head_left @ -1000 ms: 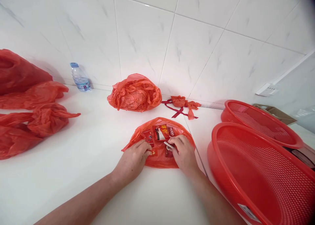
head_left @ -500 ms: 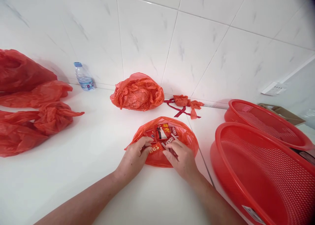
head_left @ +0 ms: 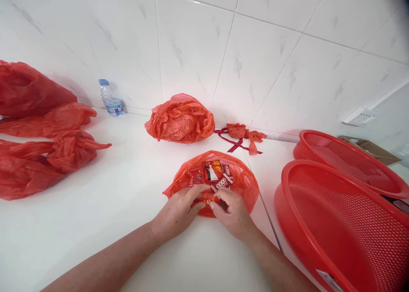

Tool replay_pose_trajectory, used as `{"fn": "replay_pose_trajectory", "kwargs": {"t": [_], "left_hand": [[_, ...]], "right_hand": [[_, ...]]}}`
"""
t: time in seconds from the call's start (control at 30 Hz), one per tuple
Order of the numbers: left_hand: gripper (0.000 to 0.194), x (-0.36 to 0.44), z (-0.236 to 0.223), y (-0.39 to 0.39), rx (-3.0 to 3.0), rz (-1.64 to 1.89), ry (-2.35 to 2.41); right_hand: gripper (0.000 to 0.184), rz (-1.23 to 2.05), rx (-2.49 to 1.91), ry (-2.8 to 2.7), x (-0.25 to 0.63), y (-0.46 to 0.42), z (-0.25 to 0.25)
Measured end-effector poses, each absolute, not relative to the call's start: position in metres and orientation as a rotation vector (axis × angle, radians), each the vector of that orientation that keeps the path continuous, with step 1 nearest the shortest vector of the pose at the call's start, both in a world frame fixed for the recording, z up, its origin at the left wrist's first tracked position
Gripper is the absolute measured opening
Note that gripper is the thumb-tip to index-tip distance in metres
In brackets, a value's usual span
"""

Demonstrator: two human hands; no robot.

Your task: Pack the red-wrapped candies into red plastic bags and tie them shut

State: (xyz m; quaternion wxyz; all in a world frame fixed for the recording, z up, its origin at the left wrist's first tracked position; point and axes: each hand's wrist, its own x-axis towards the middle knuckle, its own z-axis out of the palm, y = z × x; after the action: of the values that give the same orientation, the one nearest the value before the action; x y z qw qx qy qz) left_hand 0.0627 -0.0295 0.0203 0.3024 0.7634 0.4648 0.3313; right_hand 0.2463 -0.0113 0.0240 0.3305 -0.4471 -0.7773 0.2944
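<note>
A thin red plastic bag (head_left: 244, 183) lies flat on the white counter (head_left: 96, 224), holding small red packets (head_left: 195, 177), a printed card with a bridal couple (head_left: 211, 172) and a white beaded strip (head_left: 222, 182). My left hand (head_left: 179, 209) and my right hand (head_left: 232, 213) meet at the bag's near edge. Their fingers pinch the gathered plastic, with a small red and gold item (head_left: 207, 201) showing between them. Anything under the fold is hidden.
A crumpled red bag (head_left: 179, 119) and a small ribboned red bundle (head_left: 236, 131) sit by the wall. More red bags (head_left: 38, 96) lie left, near a water bottle (head_left: 111, 98). Two red mesh baskets (head_left: 335, 224) stand right.
Both hands have drawn toward the bag's near edge and folded plastic up between them. The card and beaded strip now show more fully.
</note>
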Motion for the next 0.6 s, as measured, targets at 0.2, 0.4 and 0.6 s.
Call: {"fn": "replay_pose_trajectory", "kwargs": {"t": [0.2, 0.4, 0.6], "left_hand": [[0.039, 0.0653, 0.0237, -0.0317, 2.099, 0.877, 1.186], [0.041, 0.0668, 0.0193, -0.0324, 2.169, 0.906, 1.031], [0.042, 0.0675, 0.0194, -0.0345, 2.045, 0.867, 1.137]], "right_hand": [[0.002, 0.975, -1.181, -2.024, 0.2475, -0.0124, 0.0245], [0.01, 1.1, -1.064, -2.025, 0.2492, -0.0142, 0.0239], [0.016, 1.128, -1.05, -2.014, 0.2499, -0.0132, 0.0237]]}}
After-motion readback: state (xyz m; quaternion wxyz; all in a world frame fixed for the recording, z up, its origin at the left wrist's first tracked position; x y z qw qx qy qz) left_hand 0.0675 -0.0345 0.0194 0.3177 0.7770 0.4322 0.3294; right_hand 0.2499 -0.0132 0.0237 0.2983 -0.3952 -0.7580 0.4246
